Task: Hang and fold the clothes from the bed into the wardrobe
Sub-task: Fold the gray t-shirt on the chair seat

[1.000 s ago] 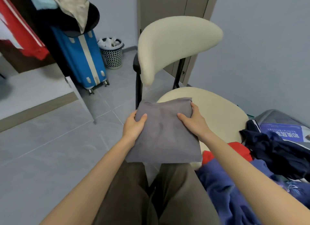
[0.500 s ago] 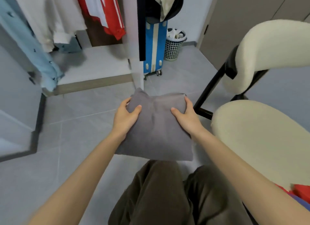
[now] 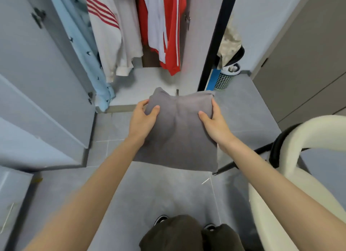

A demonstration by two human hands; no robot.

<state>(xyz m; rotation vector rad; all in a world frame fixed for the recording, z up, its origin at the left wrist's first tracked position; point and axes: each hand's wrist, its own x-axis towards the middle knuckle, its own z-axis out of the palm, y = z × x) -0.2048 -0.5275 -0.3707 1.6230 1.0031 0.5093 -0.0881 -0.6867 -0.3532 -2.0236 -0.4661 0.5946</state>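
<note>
While aloft, one garment (image 3: 179, 138); two hands (image 3: 143, 118) (image 3: 215, 124)

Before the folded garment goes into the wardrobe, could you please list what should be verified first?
1. Grip: left hand and right hand hold the folded grey garment at its sides, thumbs on top: ok.
2. Fold: flat, lightly creased down the middle: ok.
3. Wardrobe open, wardrobe floor showing ahead: ok.
4. Landing spot: partly hidden behind the garment: cannot tell.
5. Clearance under red jacket and light blue shirt, which hang low: cannot tell.
6. Path: chair stands to the right, not between garment and wardrobe: ok.
</note>
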